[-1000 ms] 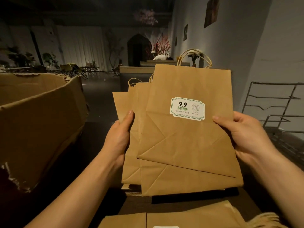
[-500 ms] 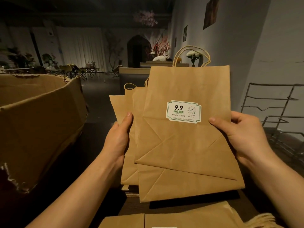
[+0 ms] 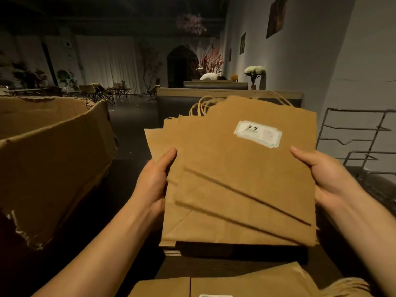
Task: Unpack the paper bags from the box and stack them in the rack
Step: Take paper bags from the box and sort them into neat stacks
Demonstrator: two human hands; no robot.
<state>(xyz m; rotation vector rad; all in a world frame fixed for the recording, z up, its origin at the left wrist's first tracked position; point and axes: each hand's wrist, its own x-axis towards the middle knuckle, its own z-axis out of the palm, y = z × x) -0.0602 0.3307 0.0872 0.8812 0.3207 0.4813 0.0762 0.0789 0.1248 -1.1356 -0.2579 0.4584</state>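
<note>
Dim room; blurry, apparently fanned paper bags (image 3: 240,179) between left hand (image 3: 153,185) and right hand (image 3: 330,179).

Your left hand (image 3: 153,185) & right hand (image 3: 327,179) grip fanned paper bags (image 3: 240,185); box (image 3: 53,159) left, rack (image 3: 360,144) right.

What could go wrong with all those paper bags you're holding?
The bundle of paper bags is fanned out unevenly, and the left hand and right hand grip only its side edges, so a loose bag might slip out and fall. The twisted handles stick out at the top and could snag on the bars of the wire rack to the right. The room is dim, which makes aiming harder.
</note>
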